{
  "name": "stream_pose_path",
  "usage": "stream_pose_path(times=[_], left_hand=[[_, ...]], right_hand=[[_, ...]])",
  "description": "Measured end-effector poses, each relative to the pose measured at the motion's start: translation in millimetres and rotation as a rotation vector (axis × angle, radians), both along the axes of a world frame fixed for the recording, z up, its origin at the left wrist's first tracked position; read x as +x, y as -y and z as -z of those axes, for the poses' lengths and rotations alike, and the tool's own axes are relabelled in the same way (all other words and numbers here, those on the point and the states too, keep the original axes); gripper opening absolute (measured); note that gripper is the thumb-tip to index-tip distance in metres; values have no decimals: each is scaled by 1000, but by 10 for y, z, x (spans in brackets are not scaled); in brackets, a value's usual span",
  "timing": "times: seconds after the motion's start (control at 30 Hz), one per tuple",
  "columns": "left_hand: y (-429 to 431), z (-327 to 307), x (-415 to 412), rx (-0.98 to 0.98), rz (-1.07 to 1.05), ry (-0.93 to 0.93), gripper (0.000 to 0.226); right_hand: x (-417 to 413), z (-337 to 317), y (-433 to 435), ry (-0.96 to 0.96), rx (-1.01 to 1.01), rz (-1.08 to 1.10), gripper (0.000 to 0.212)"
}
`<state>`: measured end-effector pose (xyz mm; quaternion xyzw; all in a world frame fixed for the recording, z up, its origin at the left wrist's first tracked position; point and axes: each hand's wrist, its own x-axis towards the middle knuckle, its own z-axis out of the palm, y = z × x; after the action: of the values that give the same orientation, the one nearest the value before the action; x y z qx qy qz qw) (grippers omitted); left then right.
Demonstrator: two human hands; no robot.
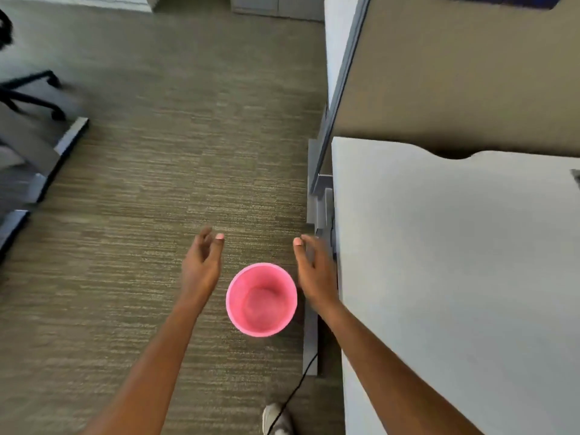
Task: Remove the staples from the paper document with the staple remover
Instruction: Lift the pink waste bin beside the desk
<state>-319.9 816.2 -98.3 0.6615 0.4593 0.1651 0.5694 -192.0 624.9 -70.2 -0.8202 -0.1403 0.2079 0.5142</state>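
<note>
Hands are seen in the head view, stretched forward above a carpeted floor (141, 183). The left hand (201, 268) is held with its fingers (205, 237) loosely curled around nothing; the right hand (315, 271) is held with fingers (309, 243) relaxed and spread, likewise gripping nothing. A pink round bin (233, 312) is seen on the floor between both hands, mouth upward. A white tabletop (455, 246) is seen at right, backed by a tan partition (455, 73). A black chair base (31, 92) is blurred at far left. Where the paper document and staple remover lie cannot be told.
</note>
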Motion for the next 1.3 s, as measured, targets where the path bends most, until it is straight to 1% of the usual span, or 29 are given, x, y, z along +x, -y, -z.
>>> stream_pose_path(times=[0.13,0.27,0.33,0.43,0.5,0.6,0.7,0.8,0.93,1.17,1.3], left_hand=[[650,-755,329,155,160,0,63],[1567,-1104,604,243,357,-50,65],[2032,-1102,722,336,477,-65,67],[2628,-952,934,464,591,-118,74],[2934,-781,1060,562,669,-220,77],[3291,-546,1199,591,786,-406,79],[3456,-367,1260,554,828,-558,79],[3497,-306,1344,520,819,-629,82],[3442,-407,1434,464,862,-715,85],[3434,-538,1538,405,906,-806,86],[3428,-514,1540,410,913,-793,87]], right_hand=[[227,-557,937,269,-123,-90,54],[463,-676,1967,365,-282,-136,57],[570,-622,2429,415,-361,-132,59],[800,-497,3007,450,-501,-147,60],[970,-386,3297,459,-626,-198,62],[1199,-225,3651,423,-791,-259,65],[1299,-80,3865,391,-856,-341,65],[1377,-16,3973,378,-842,-404,67],[1407,-32,3946,339,-858,-434,67],[1491,-132,3887,246,-869,-490,69],[1612,-320,3863,185,-845,-517,65]])
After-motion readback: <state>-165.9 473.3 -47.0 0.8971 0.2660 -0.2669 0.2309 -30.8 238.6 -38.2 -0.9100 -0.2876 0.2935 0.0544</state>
